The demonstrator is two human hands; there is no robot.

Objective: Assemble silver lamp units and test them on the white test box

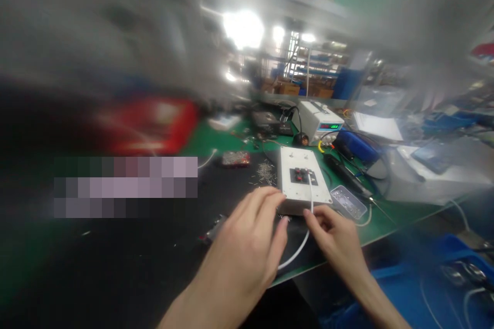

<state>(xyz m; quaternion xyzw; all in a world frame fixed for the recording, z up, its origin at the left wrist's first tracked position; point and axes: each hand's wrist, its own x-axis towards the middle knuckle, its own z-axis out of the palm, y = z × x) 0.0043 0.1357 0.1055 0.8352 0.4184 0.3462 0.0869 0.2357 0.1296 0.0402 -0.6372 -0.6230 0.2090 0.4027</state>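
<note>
The work in hand looks like handling the white cable [311, 193] at the white box [287, 169], which lies on the dark mat [154, 267] over the green tabletop [380, 229], straight ahead of the person. The cable rises from the black panel [294, 179] in the box's top, drops over its near edge and curves away behind the left hand [247, 234]. That hand's fingers are at the near left corner of the box, its thumb spread well apart from them. The right hand [339, 236] has its fingers bent and close together at the cable; whether they pinch it firmly, I cannot tell. In my judgement, the next move calls for a steady box and a gentle touch on the cable, without straining its end in the panel. Right of the box, a clear tray [362, 214] contains small metal pieces. A clear bag [236, 157] beyond the loose pins [265, 172] seems packed with small parts. The blue bin [401, 277] at lower right holds cables and round, shiny things, too blurred to name.
</note>
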